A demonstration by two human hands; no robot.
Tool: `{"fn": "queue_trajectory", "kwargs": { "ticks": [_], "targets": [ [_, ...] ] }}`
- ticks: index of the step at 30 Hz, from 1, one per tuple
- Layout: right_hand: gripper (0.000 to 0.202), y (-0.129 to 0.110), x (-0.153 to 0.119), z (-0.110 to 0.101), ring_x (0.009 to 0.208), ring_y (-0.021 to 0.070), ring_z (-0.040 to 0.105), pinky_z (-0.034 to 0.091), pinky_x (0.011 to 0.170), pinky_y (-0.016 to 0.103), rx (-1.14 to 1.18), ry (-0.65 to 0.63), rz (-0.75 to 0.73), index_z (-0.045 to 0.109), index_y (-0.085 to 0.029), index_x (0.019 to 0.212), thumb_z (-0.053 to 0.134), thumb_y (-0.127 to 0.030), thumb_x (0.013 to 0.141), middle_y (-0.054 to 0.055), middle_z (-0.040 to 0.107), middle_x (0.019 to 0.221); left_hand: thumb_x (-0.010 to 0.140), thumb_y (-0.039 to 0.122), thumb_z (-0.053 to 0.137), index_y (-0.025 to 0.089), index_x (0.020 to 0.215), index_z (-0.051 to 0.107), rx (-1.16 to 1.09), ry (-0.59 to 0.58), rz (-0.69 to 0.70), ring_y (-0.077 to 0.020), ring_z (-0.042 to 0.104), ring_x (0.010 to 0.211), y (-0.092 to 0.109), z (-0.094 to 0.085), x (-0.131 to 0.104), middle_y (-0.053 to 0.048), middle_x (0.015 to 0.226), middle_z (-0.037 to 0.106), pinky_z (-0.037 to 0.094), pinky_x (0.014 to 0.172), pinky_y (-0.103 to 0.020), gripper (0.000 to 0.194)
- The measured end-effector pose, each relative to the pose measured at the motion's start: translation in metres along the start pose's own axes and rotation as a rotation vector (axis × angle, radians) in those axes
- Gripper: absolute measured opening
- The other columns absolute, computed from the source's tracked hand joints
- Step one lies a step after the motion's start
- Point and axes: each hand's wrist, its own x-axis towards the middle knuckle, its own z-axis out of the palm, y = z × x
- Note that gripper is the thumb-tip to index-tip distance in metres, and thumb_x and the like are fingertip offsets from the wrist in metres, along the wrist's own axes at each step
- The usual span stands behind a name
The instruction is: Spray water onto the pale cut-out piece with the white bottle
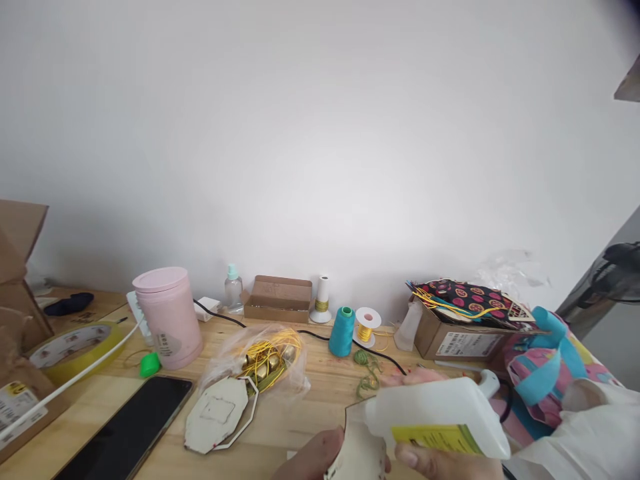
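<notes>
My right hand is wrapped round a translucent white plastic bottle with a yellow label, thumb in front and fingers partly hidden behind. The bottle lies nearly on its side, its neck pointing left over a cream-coloured flat piece. My left hand grips that piece by its left edge at the bottom of the view. Whether anything comes out of the bottle cannot be made out. Left of my hands, a cream octagonal plate and an octagonal frame lie against a plastic bag of gold bells and yellow cord.
At the left are a black phone, a pink canister and a tape roll. Behind stand a teal thread cone, a yellow cord spool and an open cardboard box. A box of fabric is at right.
</notes>
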Motion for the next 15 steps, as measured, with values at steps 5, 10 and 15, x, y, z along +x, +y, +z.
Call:
{"fn": "queue_trajectory", "kwargs": {
  "ticks": [5,10,15],
  "targets": [
    [0.045,-0.0036,0.0,0.0012,0.086,0.0285,0.062,0.049,0.08,0.038,-0.056,-0.007,-0.018,0.064,-0.02,0.082,0.079,-0.037,0.043,0.007,0.069,0.074,0.079,0.05,0.041,0.01,0.102,0.06,-0.046,-0.031,-0.031,-0.0254,0.056,0.09,-0.004,-0.0045,-0.0002,-0.012,0.086,0.065,0.035,0.08,-0.035,0.05],
    [0.047,-0.005,-0.0003,0.0022,0.083,0.0279,0.063,0.052,0.071,0.034,-0.036,0.005,-0.019,0.064,-0.021,0.084,0.08,-0.036,0.042,0.007,0.069,0.074,0.08,0.046,0.042,0.008,0.101,0.06,-0.033,-0.063,-0.005,-0.0245,0.057,0.088,-0.0043,-0.0036,0.0005,-0.014,0.088,0.064,0.035,0.077,-0.032,0.047],
    [0.054,0.0007,-0.0047,0.001,0.07,0.0259,0.064,0.051,0.049,0.028,0.063,-0.111,0.139,0.063,-0.02,0.088,0.081,-0.034,0.039,0.007,0.069,0.078,0.081,0.04,0.044,0.01,0.108,0.057,-0.06,-0.035,-0.01,-0.0223,0.058,0.082,-0.0005,-0.0011,-0.0001,-0.012,0.087,0.066,0.038,0.073,-0.031,0.043]
  ]
}}
